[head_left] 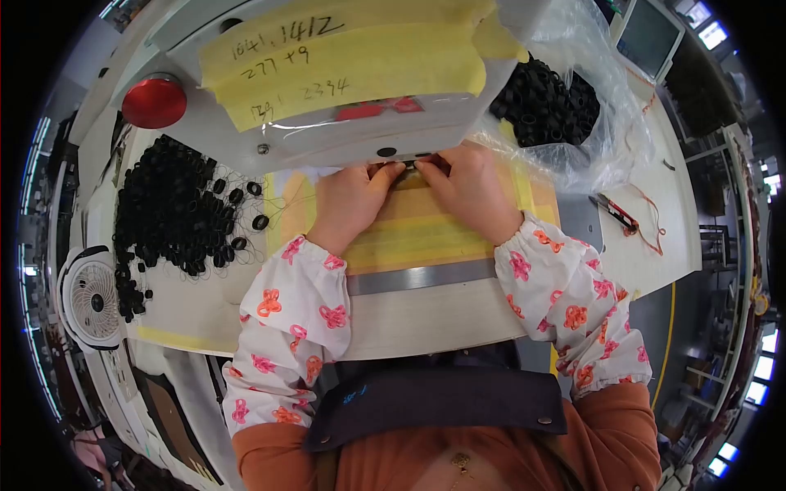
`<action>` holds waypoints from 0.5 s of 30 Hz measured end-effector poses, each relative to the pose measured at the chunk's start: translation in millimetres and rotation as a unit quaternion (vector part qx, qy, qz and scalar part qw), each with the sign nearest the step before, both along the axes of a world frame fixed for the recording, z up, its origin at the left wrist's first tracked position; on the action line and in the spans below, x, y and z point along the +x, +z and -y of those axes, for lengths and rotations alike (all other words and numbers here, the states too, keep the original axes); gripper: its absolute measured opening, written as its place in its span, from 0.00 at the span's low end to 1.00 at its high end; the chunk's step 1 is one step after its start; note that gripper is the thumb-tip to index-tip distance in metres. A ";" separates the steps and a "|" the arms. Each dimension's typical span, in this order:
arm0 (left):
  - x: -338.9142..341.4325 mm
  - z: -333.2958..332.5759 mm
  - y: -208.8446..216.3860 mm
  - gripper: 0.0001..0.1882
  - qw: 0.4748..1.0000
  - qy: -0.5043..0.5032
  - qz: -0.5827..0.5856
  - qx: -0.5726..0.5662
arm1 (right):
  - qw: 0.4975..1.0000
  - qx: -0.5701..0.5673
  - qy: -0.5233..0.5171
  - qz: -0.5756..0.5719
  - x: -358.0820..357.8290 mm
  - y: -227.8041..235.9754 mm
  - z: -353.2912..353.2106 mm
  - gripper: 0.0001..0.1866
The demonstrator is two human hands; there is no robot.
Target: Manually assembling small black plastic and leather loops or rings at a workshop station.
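My left hand (pixel 350 203) and my right hand (pixel 470 193) meet under the front of a white sewing machine head (pixel 327 146). The fingers of both are closed, thumbs and forefingers pinched toward each other. A small dark piece (pixel 412 165) shows between the fingertips; the machine head hides most of it, so its kind is unclear. Beneath my wrists lies the machine bed (pixel 426 239), covered with strips of yellow and tan tape. At the left is a heap of small black loops (pixel 168 204), several joined by thin threads. More black loops (pixel 544 102) sit in a clear plastic bag (pixel 626 139) at the right.
Thread snips with a red and black handle (pixel 618 214) lie at the right beside an orange cord (pixel 657 221). A round red-topped object (pixel 154 101) stands at the back left. A white fan (pixel 94 300) is at the left table edge. Yellow tape (pixel 352 57) with handwriting covers the machine head.
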State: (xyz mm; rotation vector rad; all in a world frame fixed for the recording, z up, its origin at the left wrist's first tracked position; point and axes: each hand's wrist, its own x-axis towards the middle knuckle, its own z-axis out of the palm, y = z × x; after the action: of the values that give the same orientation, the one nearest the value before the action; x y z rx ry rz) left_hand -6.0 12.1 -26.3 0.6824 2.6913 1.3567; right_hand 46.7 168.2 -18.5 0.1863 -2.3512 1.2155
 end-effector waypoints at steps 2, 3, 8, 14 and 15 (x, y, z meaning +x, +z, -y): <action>-2.7 0.6 -2.9 0.13 1.000 -0.005 -0.016 0.000 | 1.000 0.022 -0.004 -0.004 -0.6 0.5 -0.7 0.03; -3.8 1.0 -4.0 0.13 0.999 -0.008 -0.034 0.000 | 1.000 0.022 -0.005 -0.003 -0.7 0.2 -0.6 0.03; -5.8 -0.7 -2.0 0.13 0.998 -0.018 -0.059 -0.029 | 0.999 0.048 -0.015 0.005 1.6 3.1 -0.8 0.03; -5.6 1.3 0.3 0.12 0.998 -0.007 -0.019 -0.067 | 0.996 0.074 -0.012 0.038 1.8 4.5 -0.6 0.04; -5.4 0.3 1.6 0.13 0.996 -0.008 -0.007 -0.086 | 0.996 0.074 -0.013 0.040 1.8 4.3 -2.1 0.04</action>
State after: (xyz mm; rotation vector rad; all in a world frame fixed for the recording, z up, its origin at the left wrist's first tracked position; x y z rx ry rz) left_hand -11.4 11.8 -24.7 0.6965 2.7652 1.1030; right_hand 48.5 170.3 -14.2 0.1588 -2.5077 1.0545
